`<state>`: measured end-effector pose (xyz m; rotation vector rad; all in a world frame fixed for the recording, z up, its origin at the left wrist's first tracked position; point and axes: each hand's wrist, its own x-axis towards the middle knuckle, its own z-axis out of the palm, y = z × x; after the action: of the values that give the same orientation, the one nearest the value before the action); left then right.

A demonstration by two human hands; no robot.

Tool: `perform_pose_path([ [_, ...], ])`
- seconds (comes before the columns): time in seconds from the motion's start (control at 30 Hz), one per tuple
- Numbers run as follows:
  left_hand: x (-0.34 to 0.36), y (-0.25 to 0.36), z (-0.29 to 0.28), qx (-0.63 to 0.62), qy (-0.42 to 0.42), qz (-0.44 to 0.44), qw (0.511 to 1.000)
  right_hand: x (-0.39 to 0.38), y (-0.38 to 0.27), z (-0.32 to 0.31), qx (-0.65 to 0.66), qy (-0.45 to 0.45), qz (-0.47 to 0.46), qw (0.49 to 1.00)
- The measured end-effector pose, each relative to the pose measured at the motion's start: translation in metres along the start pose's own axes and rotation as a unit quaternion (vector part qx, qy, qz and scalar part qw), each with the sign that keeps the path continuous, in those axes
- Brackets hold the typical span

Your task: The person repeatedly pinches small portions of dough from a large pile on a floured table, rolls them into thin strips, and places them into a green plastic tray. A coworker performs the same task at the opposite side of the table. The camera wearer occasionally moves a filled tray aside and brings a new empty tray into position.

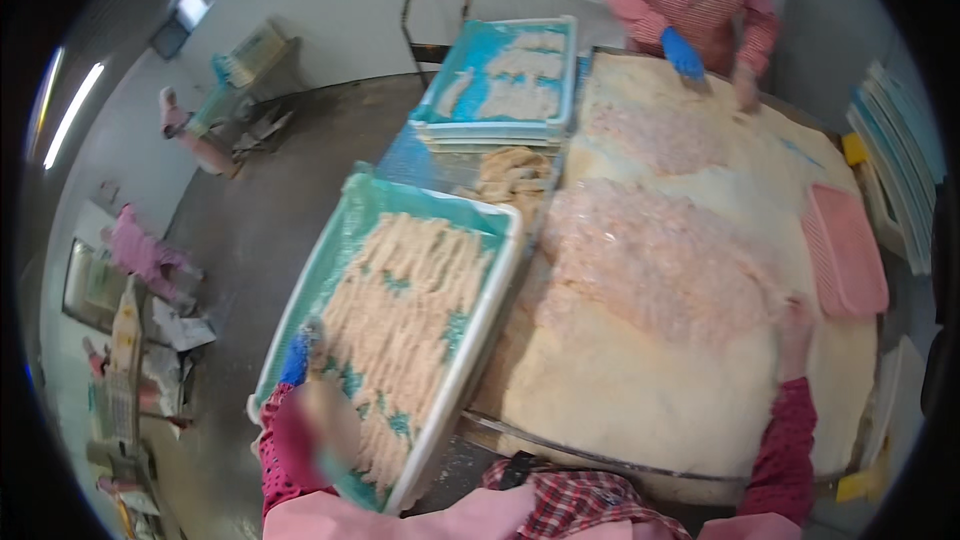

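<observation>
Slanting across the frame left of centre, the tray (470, 340) holds pale strips (400, 310), with the left hand (299, 352), gloved blue, at its left edge. The right hand (794, 322) is at the right end of the pink pile (650, 255) on the table (620, 400), right of centre. Whether either hand's fingers are apart or together, I cannot tell.

Left grip (298, 354) unclear (too blurry)
</observation>
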<state>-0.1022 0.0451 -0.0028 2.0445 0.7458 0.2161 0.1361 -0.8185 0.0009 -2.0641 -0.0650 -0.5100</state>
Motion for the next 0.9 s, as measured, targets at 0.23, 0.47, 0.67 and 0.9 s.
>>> perform_pose_path([
  [0.23,-0.109,0.187,0.183,0.083,-0.093,0.264,0.957,-0.089,-0.03,-0.033,-0.325,-0.445,0.094,0.829],
  [0.47,-0.224,0.212,0.46,0.079,-0.349,0.342,0.869,-0.128,-0.034,0.008,-0.298,-0.324,0.004,0.898],
  [0.67,-0.251,0.222,0.582,-0.004,-0.359,0.351,0.865,-0.138,-0.068,0.014,-0.096,-0.212,0.132,0.963],
  [0.9,-0.246,0.243,0.482,0.141,-0.334,0.467,0.806,-0.145,-0.06,-0.039,-0.251,-0.26,-0.003,0.932],
])
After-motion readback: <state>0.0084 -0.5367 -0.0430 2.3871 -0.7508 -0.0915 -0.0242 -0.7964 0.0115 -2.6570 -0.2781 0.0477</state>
